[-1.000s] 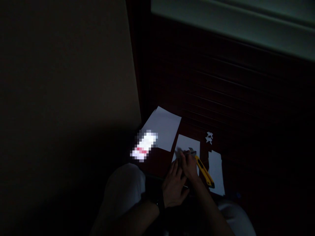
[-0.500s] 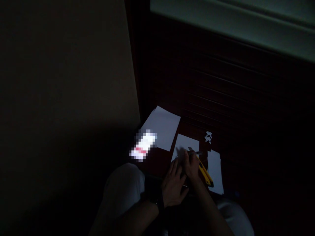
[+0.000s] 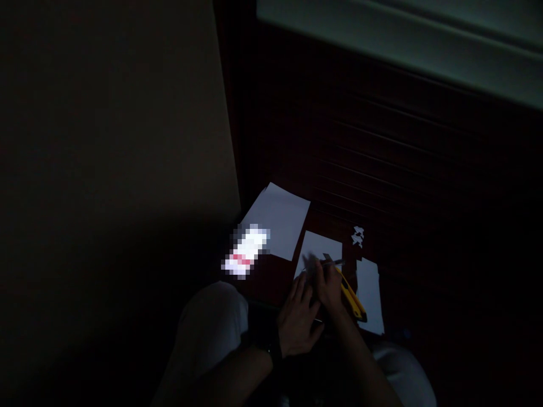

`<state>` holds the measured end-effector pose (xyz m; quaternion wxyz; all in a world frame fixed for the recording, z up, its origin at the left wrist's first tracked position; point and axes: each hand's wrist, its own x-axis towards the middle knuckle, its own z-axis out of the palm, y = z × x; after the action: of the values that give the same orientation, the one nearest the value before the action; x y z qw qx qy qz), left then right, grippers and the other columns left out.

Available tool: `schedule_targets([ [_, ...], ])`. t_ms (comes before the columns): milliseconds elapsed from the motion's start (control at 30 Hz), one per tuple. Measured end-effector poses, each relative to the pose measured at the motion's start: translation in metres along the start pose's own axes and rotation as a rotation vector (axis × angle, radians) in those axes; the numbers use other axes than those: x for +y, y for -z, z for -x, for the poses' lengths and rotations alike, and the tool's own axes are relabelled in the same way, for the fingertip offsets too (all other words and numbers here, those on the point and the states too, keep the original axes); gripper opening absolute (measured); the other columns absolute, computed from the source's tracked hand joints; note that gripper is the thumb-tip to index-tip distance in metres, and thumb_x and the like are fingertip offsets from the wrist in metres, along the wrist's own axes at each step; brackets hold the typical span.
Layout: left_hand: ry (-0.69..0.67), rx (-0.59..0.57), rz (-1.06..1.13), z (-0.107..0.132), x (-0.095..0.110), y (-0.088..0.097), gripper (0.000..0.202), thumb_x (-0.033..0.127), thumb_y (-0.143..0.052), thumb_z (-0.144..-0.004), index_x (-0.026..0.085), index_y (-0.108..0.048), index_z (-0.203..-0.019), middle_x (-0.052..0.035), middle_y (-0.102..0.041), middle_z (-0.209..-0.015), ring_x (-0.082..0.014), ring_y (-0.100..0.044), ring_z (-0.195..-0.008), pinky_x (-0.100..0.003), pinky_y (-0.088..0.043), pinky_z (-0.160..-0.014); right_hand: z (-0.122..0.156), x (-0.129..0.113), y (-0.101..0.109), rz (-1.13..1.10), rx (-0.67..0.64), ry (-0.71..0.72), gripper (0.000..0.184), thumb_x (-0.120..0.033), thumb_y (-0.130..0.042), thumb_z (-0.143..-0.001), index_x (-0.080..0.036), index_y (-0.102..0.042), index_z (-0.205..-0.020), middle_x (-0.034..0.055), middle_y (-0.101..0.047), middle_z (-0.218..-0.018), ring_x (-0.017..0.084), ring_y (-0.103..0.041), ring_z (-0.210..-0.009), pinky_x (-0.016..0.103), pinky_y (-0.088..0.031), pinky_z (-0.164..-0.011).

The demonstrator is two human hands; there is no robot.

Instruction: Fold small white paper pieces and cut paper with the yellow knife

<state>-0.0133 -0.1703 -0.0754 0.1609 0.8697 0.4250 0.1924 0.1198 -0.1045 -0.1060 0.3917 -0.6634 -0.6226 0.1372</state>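
My left hand (image 3: 299, 319), with a dark band on its wrist, lies flat with its fingers stretched over the near part of a white sheet of paper (image 3: 320, 244). Close beside it, my right hand (image 3: 328, 285) is closed around a slim pen (image 3: 336, 262), whose clear-looking end sticks out to the right. The pen's tip is lost in shadow over the sheet. A yellow utility knife (image 3: 353, 302) lies at the right of my right hand, its blade toward the paper and partly covered by the hand.
Larger white sheets (image 3: 282, 217) lie at the back left, with a lit, blurred phone-like screen (image 3: 246, 251) over their near edge. Small paper scraps (image 3: 358, 237) sit at the back right. A stack of narrow white paper (image 3: 370, 294) lies right of the knife. The room is dark.
The whole view has shifted very slightly. My right hand and the pen have moved a tiny bit over the sheet; my left hand stays in place.
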Motion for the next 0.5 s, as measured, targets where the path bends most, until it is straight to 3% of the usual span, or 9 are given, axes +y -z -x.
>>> schedule_targets([
  [200,-0.005,0.014,0.012,-0.0001,0.0001,0.0022,0.063,0.047,-0.05,-0.077,0.016,-0.04,-0.13,-0.0141,-0.027,-0.143,-0.0347,-0.011,-0.135,-0.052,-0.009,-0.109,-0.0004,-0.001,0.0003,0.004,-0.012,0.012,0.034,-0.043,-0.039,-0.09,-0.016,-0.06,-0.09,0.0095,-0.066,-0.085,0.023,-0.061,-0.081,0.034,-0.044,-0.073],
  [500,0.004,-0.005,0.001,0.0009,-0.0012,-0.0023,0.063,0.046,-0.052,-0.076,0.014,-0.042,-0.129,-0.0137,-0.022,-0.145,-0.0365,-0.004,-0.135,-0.051,-0.008,-0.11,-0.0004,-0.0007,-0.0013,0.021,-0.029,0.012,0.035,-0.043,-0.038,-0.09,-0.015,-0.06,-0.091,0.0089,-0.066,-0.085,0.021,-0.06,-0.079,0.033,-0.044,-0.072],
])
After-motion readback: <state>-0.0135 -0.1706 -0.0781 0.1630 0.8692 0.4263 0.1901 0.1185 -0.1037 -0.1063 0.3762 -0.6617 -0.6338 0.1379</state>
